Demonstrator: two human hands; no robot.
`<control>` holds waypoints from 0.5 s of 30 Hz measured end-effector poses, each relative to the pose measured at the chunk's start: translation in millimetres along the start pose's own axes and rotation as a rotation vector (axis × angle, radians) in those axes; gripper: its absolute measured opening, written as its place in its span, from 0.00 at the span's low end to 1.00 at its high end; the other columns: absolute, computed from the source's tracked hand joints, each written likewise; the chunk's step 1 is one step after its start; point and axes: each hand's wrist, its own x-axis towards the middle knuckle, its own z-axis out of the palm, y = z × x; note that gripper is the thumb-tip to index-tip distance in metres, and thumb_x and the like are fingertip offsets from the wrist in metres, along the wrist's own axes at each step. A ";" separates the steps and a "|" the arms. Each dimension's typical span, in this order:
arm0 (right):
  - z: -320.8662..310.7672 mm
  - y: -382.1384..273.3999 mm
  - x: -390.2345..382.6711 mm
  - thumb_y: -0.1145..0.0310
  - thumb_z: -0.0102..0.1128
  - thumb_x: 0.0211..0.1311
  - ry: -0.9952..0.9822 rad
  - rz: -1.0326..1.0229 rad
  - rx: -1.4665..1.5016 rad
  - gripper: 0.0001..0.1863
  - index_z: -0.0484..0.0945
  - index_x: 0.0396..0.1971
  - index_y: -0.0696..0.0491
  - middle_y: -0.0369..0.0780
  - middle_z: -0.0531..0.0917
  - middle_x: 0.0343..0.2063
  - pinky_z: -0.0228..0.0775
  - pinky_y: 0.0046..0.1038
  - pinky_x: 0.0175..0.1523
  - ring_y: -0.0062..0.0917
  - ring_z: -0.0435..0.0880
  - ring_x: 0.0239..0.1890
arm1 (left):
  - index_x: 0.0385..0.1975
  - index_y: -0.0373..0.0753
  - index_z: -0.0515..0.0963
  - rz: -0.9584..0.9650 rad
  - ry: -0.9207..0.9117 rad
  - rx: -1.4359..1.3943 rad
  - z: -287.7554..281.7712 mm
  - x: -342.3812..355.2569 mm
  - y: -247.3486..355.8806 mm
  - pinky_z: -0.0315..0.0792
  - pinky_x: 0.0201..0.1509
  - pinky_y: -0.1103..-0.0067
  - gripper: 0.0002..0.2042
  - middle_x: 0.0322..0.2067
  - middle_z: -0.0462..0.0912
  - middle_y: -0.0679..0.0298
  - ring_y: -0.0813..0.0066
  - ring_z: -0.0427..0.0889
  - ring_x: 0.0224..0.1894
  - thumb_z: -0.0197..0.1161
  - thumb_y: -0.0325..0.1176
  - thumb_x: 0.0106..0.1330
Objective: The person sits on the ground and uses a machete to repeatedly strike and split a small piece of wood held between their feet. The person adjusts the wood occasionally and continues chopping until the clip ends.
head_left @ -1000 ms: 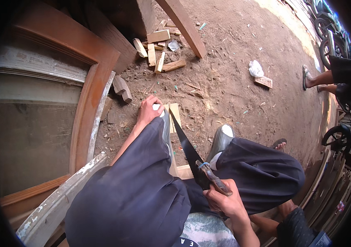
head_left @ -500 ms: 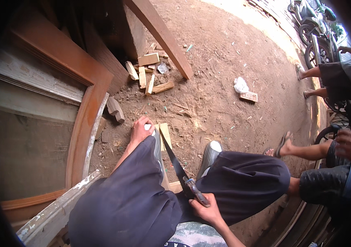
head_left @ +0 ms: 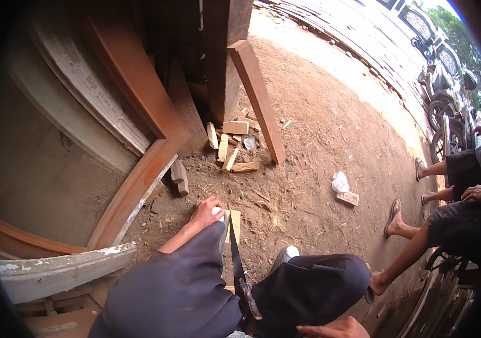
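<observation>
My left hand (head_left: 205,213) is curled beside the white toe of my left shoe (head_left: 217,212), by a pale wooden board (head_left: 235,226) on the ground; what its fingers grip is hidden. A dark handsaw (head_left: 236,261) lies along the board's cut line, its wrapped handle (head_left: 251,302) between my legs. My right hand (head_left: 330,329), low at the picture's edge, is off the handle with a finger stretched out.
Wooden frames (head_left: 126,205) lean at left. Offcuts (head_left: 235,128), a leaning timber (head_left: 257,101) and a white bag (head_left: 339,182) stand or lie ahead. At right are people's legs (head_left: 401,225), a hand (head_left: 477,193) and parked motorbikes (head_left: 439,104).
My right hand has let go of the saw handle and moved down-right. The view has shifted upward toward the motorbikes. The nearer person at right now has a leg stretched beside my right knee.
</observation>
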 end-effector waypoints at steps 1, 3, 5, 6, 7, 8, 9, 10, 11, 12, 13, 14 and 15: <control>-10.5 -4.0 -8.5 0.69 0.69 0.64 0.088 -0.216 0.008 0.11 0.85 0.40 0.62 0.45 0.86 0.21 0.72 0.26 0.27 0.28 0.85 0.21 | 0.34 0.38 0.83 -0.010 0.011 0.009 -1.2 -8.4 -8.2 0.78 0.51 0.64 0.10 0.37 0.81 0.56 0.53 0.84 0.44 0.71 0.37 0.58; 8.5 -20.2 -7.3 0.70 0.71 0.60 0.685 -0.605 0.159 0.10 0.85 0.35 0.61 0.42 0.81 0.17 0.68 0.21 0.26 0.23 0.78 0.17 | 0.35 0.37 0.82 -0.004 -0.005 -0.006 -5.0 -12.2 -5.4 0.78 0.52 0.64 0.10 0.38 0.81 0.55 0.52 0.83 0.44 0.70 0.37 0.59; 35.1 -46.6 1.9 0.70 0.72 0.59 1.179 -0.835 0.102 0.10 0.84 0.33 0.61 0.41 0.79 0.14 0.66 0.20 0.27 0.20 0.75 0.15 | 0.35 0.37 0.82 0.030 -0.017 -0.035 7.5 3.0 9.0 0.77 0.52 0.63 0.10 0.38 0.81 0.54 0.51 0.83 0.45 0.68 0.37 0.61; 22.3 -50.2 5.2 0.70 0.72 0.59 1.016 -0.918 0.065 0.10 0.84 0.33 0.61 0.41 0.79 0.15 0.66 0.20 0.27 0.20 0.75 0.15 | 0.35 0.37 0.82 0.029 -0.015 -0.021 7.0 1.1 8.3 0.77 0.52 0.63 0.10 0.38 0.81 0.53 0.50 0.83 0.45 0.67 0.38 0.62; 7.1 -50.9 11.1 0.70 0.72 0.59 0.839 -0.957 0.056 0.10 0.84 0.33 0.61 0.42 0.79 0.15 0.67 0.20 0.27 0.21 0.75 0.16 | 0.35 0.37 0.82 0.004 -0.020 -0.006 3.6 -4.1 5.8 0.77 0.53 0.63 0.11 0.39 0.81 0.53 0.50 0.83 0.46 0.67 0.38 0.62; -0.9 -53.1 13.2 0.70 0.73 0.59 0.762 -0.969 0.051 0.10 0.84 0.34 0.61 0.42 0.79 0.15 0.67 0.20 0.27 0.21 0.75 0.16 | 0.35 0.37 0.82 0.007 -0.011 -0.001 2.8 -3.4 8.0 0.77 0.53 0.62 0.11 0.39 0.81 0.53 0.50 0.83 0.46 0.67 0.38 0.62; -7.0 -53.8 16.5 0.69 0.73 0.59 0.710 -0.979 0.053 0.10 0.84 0.34 0.61 0.42 0.79 0.15 0.67 0.20 0.27 0.21 0.75 0.16 | 0.35 0.37 0.82 0.011 -0.005 0.005 1.5 -3.5 9.8 0.77 0.53 0.62 0.11 0.39 0.81 0.53 0.50 0.83 0.46 0.66 0.38 0.62; -11.6 -53.5 18.5 0.69 0.73 0.59 0.676 -0.982 0.060 0.11 0.84 0.34 0.61 0.42 0.79 0.16 0.67 0.20 0.27 0.21 0.75 0.16 | 0.35 0.36 0.82 0.016 -0.001 0.012 -1.2 -4.3 10.4 0.77 0.53 0.62 0.11 0.39 0.81 0.53 0.50 0.83 0.46 0.66 0.38 0.62; -14.1 -54.0 20.2 0.69 0.73 0.59 0.654 -0.979 0.062 0.11 0.84 0.34 0.61 0.42 0.79 0.16 0.67 0.20 0.27 0.21 0.75 0.16 | 0.35 0.36 0.82 -0.013 -0.016 0.016 -3.6 -4.7 15.2 0.77 0.53 0.61 0.11 0.39 0.81 0.52 0.50 0.83 0.46 0.66 0.38 0.63; -16.1 -53.6 21.3 0.69 0.73 0.59 0.640 -0.980 0.058 0.11 0.84 0.35 0.61 0.42 0.79 0.16 0.67 0.20 0.27 0.21 0.75 0.16 | 0.35 0.36 0.82 -0.010 -0.020 0.012 -4.6 -3.3 18.5 0.77 0.53 0.61 0.11 0.39 0.81 0.52 0.50 0.83 0.47 0.66 0.38 0.63; -16.9 -54.5 21.7 0.69 0.73 0.59 0.626 -0.979 0.057 0.11 0.84 0.35 0.61 0.42 0.79 0.16 0.67 0.20 0.27 0.21 0.75 0.16 | 0.35 0.36 0.82 -0.008 -0.026 0.009 -5.7 -1.5 22.5 0.77 0.53 0.61 0.11 0.39 0.81 0.52 0.50 0.83 0.47 0.66 0.39 0.63; -18.0 -54.5 22.6 0.69 0.73 0.59 0.616 -0.974 0.062 0.11 0.84 0.35 0.61 0.42 0.79 0.16 0.67 0.20 0.27 0.21 0.76 0.17 | 0.35 0.36 0.82 -0.011 -0.030 0.008 -6.0 -2.8 22.4 0.77 0.53 0.61 0.11 0.39 0.81 0.52 0.50 0.83 0.47 0.65 0.39 0.63; -18.8 -54.5 23.4 0.69 0.73 0.59 0.602 -0.970 0.065 0.12 0.84 0.36 0.61 0.42 0.79 0.17 0.67 0.20 0.28 0.21 0.76 0.17 | 0.35 0.36 0.82 -0.017 -0.035 0.004 -6.4 -3.2 22.0 0.77 0.53 0.61 0.11 0.40 0.81 0.52 0.49 0.83 0.47 0.66 0.39 0.63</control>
